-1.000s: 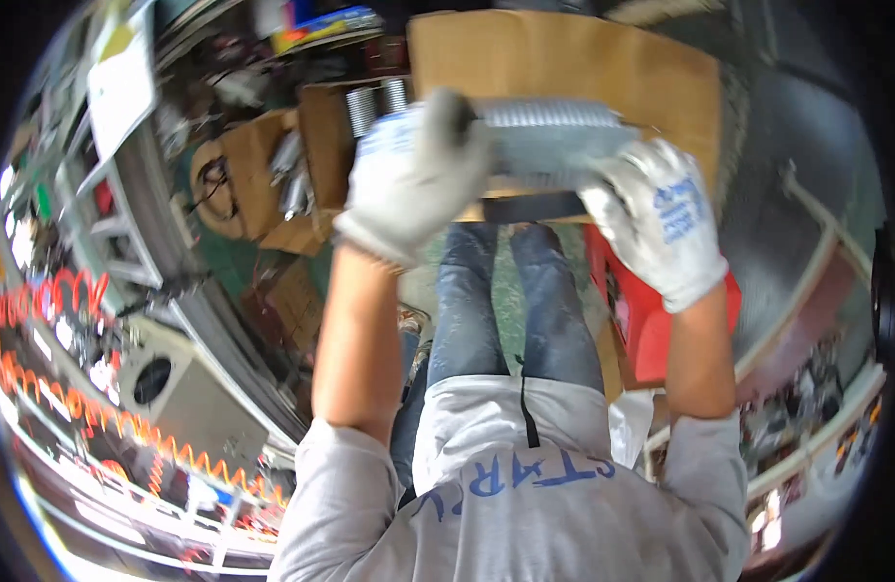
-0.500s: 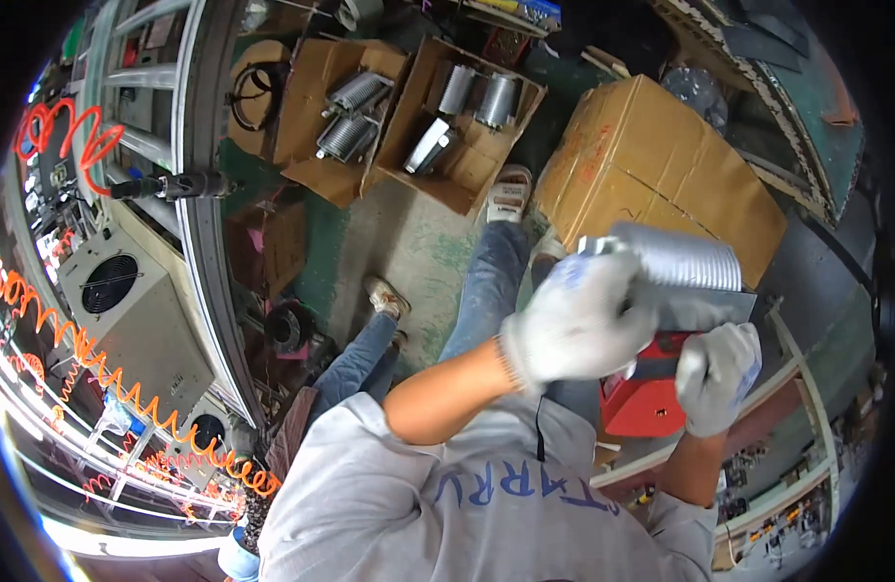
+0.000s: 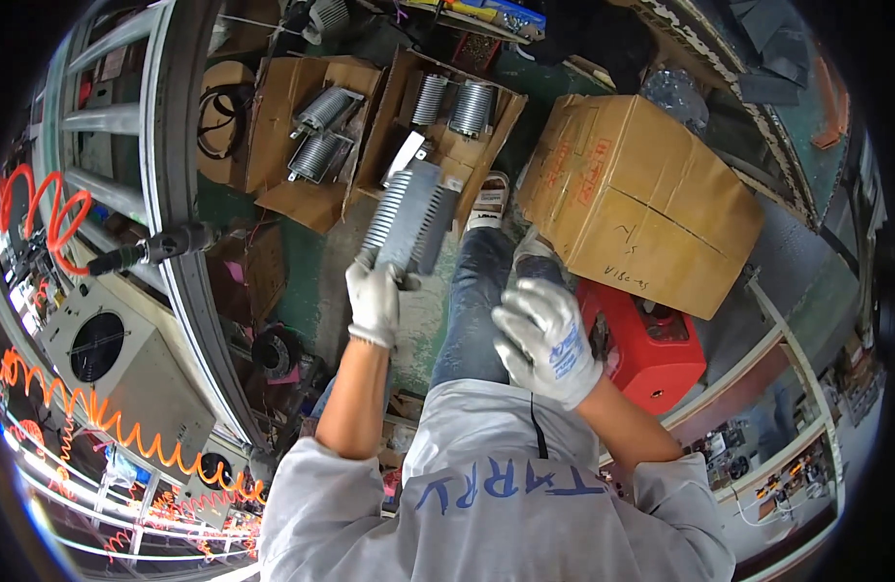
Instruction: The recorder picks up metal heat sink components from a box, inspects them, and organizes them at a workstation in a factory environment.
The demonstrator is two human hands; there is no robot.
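My left hand (image 3: pixel 374 299), in a white knit glove, grips one end of a grey finned metal part (image 3: pixel 406 213). Ribs run along one side of it beside a flat plate. The far end of the part is over the near edge of an open cardboard box (image 3: pixel 478 160) that holds several similar ribbed parts (image 3: pixel 471 107). Gloved as well, my right hand (image 3: pixel 549 344) hangs in front of my lap, fingers spread and holding nothing. A red box-like object (image 3: pixel 661 367) is just to its right.
Left of that box, another open cardboard box (image 3: pixel 271 131) holds ribbed parts. A large closed carton (image 3: pixel 651 194) stands right of my foot. At the left are a metal frame (image 3: pixel 176 126), a power tool (image 3: pixel 166 244) on a coiled red hose, and a grey fan unit (image 3: pixel 117 349).
The finned part has travelled from above the red object at right to the left, toward the open boxes, in my left hand. My right hand has moved left and opened.
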